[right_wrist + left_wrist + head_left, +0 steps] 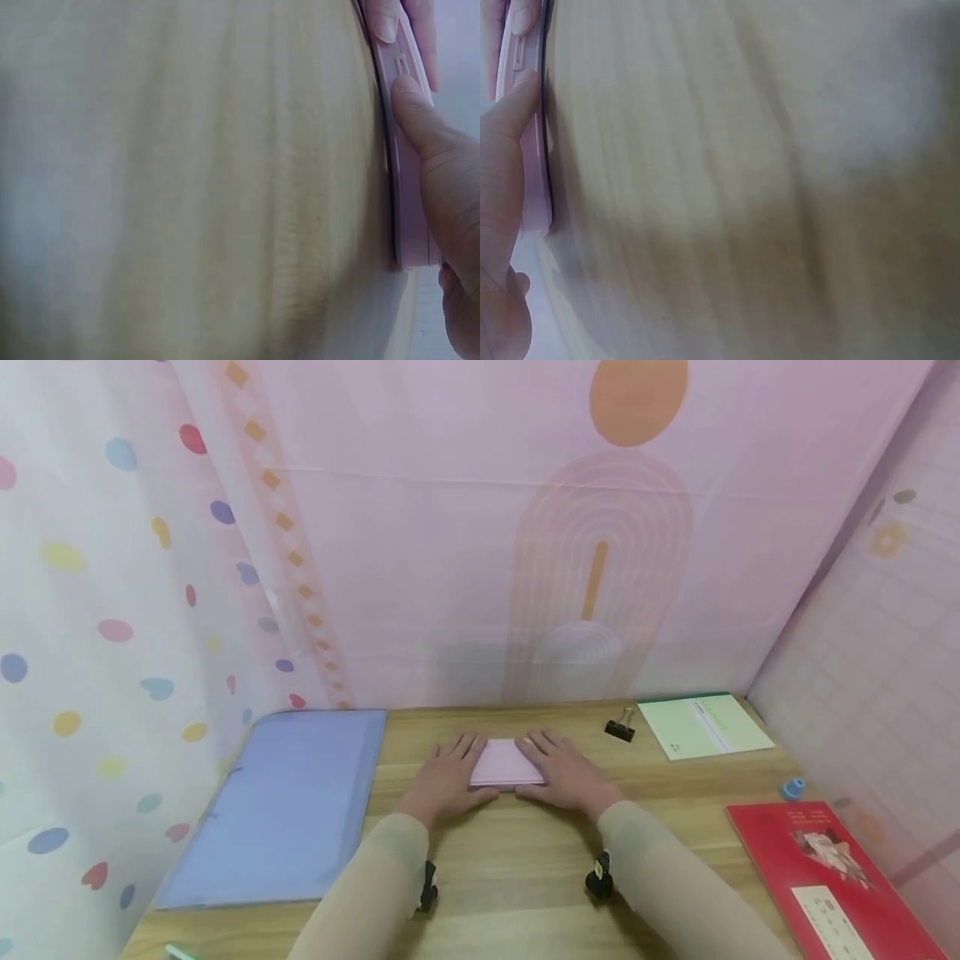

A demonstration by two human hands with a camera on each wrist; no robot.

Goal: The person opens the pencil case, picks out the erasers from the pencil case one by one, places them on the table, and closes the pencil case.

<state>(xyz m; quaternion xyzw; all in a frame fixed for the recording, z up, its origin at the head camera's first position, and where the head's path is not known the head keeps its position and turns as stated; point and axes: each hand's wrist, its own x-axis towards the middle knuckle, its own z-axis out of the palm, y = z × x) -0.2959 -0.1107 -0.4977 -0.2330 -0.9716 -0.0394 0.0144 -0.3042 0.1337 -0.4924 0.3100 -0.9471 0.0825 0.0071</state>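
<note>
A flat pink case [507, 761] with rounded corners lies on the wooden table [517, 860] in the head view. My left hand [448, 776] holds its left side, fingers along that edge and thumb across the front. On the right side my right hand [564, 770] grips it in mirror fashion. Both wrist views show the thumbs on the case's front face, near a small slotted catch [403, 64]. The front of the case [534, 161] stands upright along the table surface, and my palms hide its ends.
A large blue folder [281, 802] lies left. Farther right are a black binder clip [620, 727], a pale green notebook [707, 725], a small blue cap-like piece [792, 788] and a red booklet [840, 868]. A pale pen-like tip [180, 952] shows at the front left. Patterned curtains [420, 568] border the table.
</note>
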